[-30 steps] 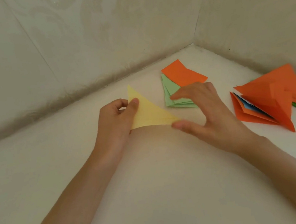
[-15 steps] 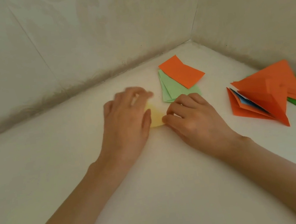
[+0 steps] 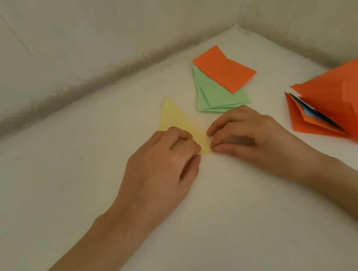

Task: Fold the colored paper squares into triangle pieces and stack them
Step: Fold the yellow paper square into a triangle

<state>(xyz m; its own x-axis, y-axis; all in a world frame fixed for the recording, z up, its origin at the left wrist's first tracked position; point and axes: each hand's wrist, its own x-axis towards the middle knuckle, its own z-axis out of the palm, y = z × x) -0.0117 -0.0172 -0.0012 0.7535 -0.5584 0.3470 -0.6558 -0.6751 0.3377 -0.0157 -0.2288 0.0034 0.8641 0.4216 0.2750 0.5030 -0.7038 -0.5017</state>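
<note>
The yellow triangle (image 3: 174, 117) lies flat on the white surface (image 3: 207, 222). The left hand (image 3: 161, 167) curls its fingers onto the near corner, and the right hand (image 3: 253, 134) pinches that corner's tip. Green squares (image 3: 216, 98) lie at one o'clock of the hands under an orange square (image 3: 225, 70), and the stacked orange triangles (image 3: 340, 102) at three.

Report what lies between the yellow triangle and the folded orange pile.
Only the right hand, pinching the yellow triangle at its tip. Beyond it nothing lies before the folded orange pile; the green squares sit farther back.
</note>
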